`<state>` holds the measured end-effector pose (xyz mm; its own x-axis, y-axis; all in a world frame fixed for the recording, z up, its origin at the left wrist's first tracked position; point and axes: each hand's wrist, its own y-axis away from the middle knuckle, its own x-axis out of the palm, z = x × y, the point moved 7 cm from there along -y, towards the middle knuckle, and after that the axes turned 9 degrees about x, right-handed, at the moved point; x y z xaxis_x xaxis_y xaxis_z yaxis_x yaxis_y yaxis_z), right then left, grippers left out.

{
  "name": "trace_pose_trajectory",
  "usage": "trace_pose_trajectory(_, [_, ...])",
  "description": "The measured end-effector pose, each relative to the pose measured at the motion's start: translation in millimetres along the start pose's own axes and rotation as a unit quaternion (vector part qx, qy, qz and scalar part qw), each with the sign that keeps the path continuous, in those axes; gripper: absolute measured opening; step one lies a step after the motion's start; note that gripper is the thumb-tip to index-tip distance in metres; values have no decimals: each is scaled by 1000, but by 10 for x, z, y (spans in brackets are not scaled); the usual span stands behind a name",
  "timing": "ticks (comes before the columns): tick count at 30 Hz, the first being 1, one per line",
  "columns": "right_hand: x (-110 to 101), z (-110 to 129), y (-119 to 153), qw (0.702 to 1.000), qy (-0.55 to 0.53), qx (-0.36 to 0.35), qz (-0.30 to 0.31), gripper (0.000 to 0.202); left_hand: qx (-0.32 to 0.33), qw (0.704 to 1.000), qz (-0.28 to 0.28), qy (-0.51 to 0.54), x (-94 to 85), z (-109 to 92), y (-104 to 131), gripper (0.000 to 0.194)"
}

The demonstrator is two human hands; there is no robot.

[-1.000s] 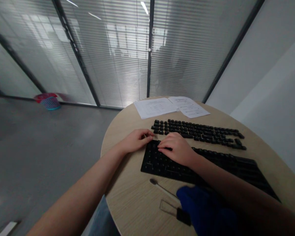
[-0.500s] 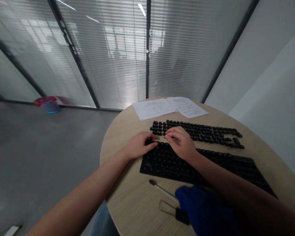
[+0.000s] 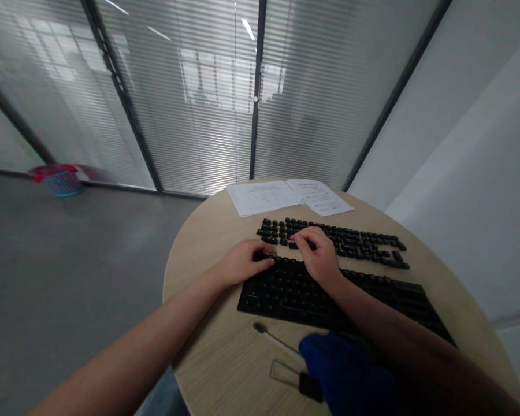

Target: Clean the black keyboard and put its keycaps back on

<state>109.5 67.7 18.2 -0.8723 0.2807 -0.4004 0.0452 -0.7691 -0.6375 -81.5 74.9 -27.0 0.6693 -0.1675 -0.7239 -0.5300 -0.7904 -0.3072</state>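
A black keyboard (image 3: pixel 281 292) with its keycaps off over much of the left part lies on the round wooden table. My left hand (image 3: pixel 242 264) is at its far left corner, thumb on top and fingers curled round the edge. Behind the keyboard, loose black keycaps (image 3: pixel 355 238) are laid out in rows. Over the near left part of these rows is my right hand (image 3: pixel 320 257), its fingers bent together towards the thumb. Dark shapes show by its fingers; whether it pinches a keycap cannot be made out.
Printed sheets (image 3: pixel 264 197) lie at the table's far edge. Near me are a small long-handled brush (image 3: pixel 277 340), a black tool with a wire loop (image 3: pixel 309 386) and a blue cloth (image 3: pixel 342 370). A basket (image 3: pixel 63 182) stands on the floor by the glass wall.
My right hand has shifted slightly right over the keycaps, and its fingers have drawn closer together. My left hand stays at the keyboard's corner. The whole view has swung a little.
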Motion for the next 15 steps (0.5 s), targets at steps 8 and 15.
trace_pose_trajectory(8, [-55,19,-277,998,51,8,36,26,0,1000,-9,-12,31,65,-10,38])
trace_pose_trajectory(15, [204,-363,-952,940,296,11,168,18,1,1000,2,-29,32,32,-2,33])
